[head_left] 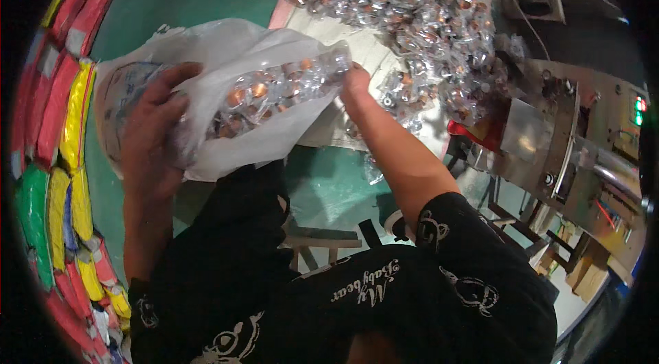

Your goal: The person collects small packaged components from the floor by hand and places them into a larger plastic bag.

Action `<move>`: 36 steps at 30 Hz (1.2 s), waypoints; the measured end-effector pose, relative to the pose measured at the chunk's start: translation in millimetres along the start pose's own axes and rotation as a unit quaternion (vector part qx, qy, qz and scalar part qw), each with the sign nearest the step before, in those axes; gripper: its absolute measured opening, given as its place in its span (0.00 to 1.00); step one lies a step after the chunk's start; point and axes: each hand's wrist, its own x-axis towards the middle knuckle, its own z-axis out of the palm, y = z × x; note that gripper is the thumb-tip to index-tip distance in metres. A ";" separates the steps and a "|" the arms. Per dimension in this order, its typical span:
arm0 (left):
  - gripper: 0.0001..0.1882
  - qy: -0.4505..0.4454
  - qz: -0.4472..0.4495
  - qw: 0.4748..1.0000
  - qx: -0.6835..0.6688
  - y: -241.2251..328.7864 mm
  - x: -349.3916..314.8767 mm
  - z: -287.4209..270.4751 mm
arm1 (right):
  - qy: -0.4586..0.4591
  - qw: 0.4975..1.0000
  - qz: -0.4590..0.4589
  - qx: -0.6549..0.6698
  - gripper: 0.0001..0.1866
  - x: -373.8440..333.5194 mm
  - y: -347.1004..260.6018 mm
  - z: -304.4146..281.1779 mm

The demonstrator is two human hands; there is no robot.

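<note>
A large white translucent plastic bag (264,38) lies tilted in front of me, its mouth toward the right. Inside show several small clear packets (268,93) with copper-coloured and silvery parts. My left hand (156,120) grips the bag's left side, thumb and fingers bent around the plastic near some printed marks. At the right end, my right hand (355,83) is closed on the rim of the mouth, close to the packets; its fingertips are partly hidden. Beyond the bag, a big heap of the same kind of packets (419,14) spreads over a pale cloth (319,24).
Red, yellow and green packed sacks (65,124) are stacked along the left. To the right stands a metal machine (583,137) with a red-handled part (473,133) and lit indicators. A wooden stool (319,240) is close to my legs, on a green floor (316,185).
</note>
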 end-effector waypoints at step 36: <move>0.09 0.324 0.238 0.849 0.342 -96.2 -10.7 -50.7 | -0.242 0.928 0.234 0.162 0.20 -203.5 -120.4 33.6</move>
